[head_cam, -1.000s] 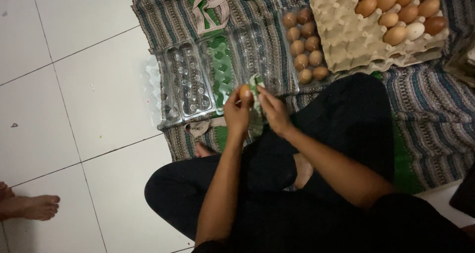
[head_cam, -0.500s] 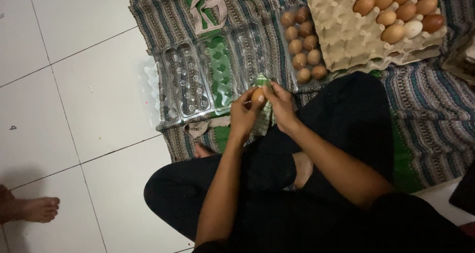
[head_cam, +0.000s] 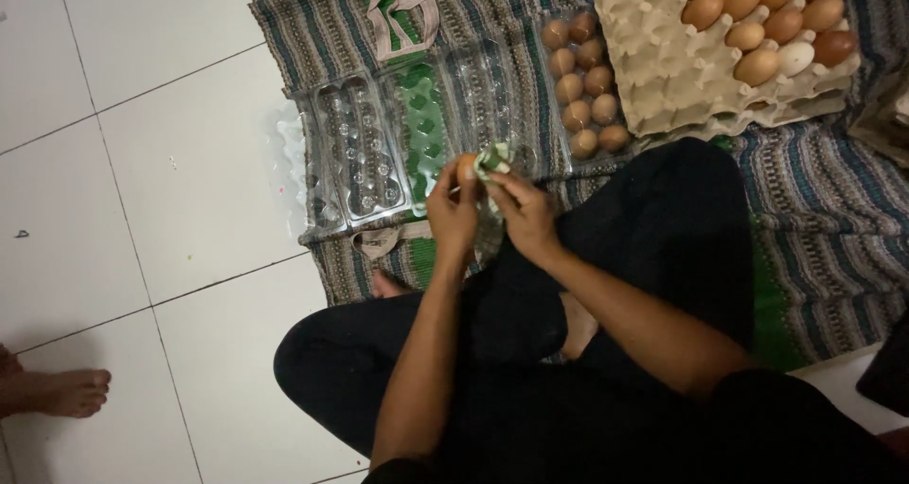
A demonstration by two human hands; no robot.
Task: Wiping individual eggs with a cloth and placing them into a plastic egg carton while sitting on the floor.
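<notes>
White floor tiles (head_cam: 142, 162) on my left, striped woven mat (head_cam: 814, 209) spread over them ahead of me, and I sit cross-legged at its edge so everything is within arm's reach. Left hand (head_cam: 453, 214) is closed around a brown egg (head_cam: 466, 170), fingertips pinching it upright at chest height over my lap, probably so I can turn it as I work. Right hand (head_cam: 525, 214) is closed on a small green-and-white cloth or wad (head_cam: 494, 158), pressed against the egg's side; looks like wiping, can't tell exactly what the material is. Both hands touching each other, held above my black trousers (head_cam: 663, 247), clear of the mat. Just ahead, clear plastic egg cartons (head_cam: 355, 148) lie open and flat, cups up, no eggs in them. To their right another clear carton (head_cam: 579, 86) holds two rows of brown eggs, set just beside the big cardboard egg tray (head_cam: 682, 77). That tray has brown eggs and one white egg in its far right corner, rest of the cups bare. Beige strap loop (head_cam: 402, 15) lies on the mat at the top. Someone else's bare foot (head_cam: 62, 392) rests on the tiles at far left, well apart from me.
</notes>
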